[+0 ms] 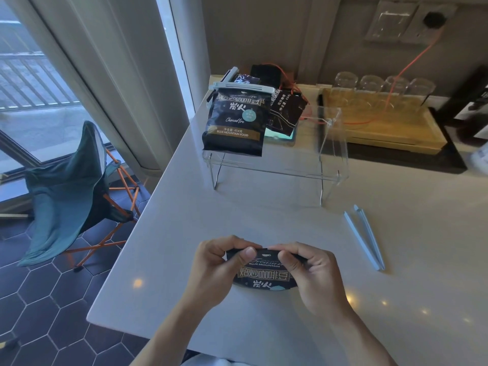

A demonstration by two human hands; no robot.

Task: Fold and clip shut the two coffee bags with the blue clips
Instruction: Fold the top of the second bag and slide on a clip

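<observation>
A dark coffee bag [264, 273] with gold lettering stands on the white counter close to me. My left hand [219, 268] and my right hand [309, 273] both pinch its top edge, which is bent over toward me. A pale blue clip [365, 237] lies open in a narrow V on the counter to the right of my hands, untouched. A second dark coffee bag [236, 122] leans on the clear acrylic stand [277, 170] further back, with another pale blue clip [244, 88] shut across its top.
More dark pouches [286, 112] lie behind the clipped bag. A wooden tray [390, 128] with several glass cups stands at the back right, crossed by an orange cable [412, 64]. The counter's left edge [148, 212] drops to a tiled floor with a teal folding chair [68, 191].
</observation>
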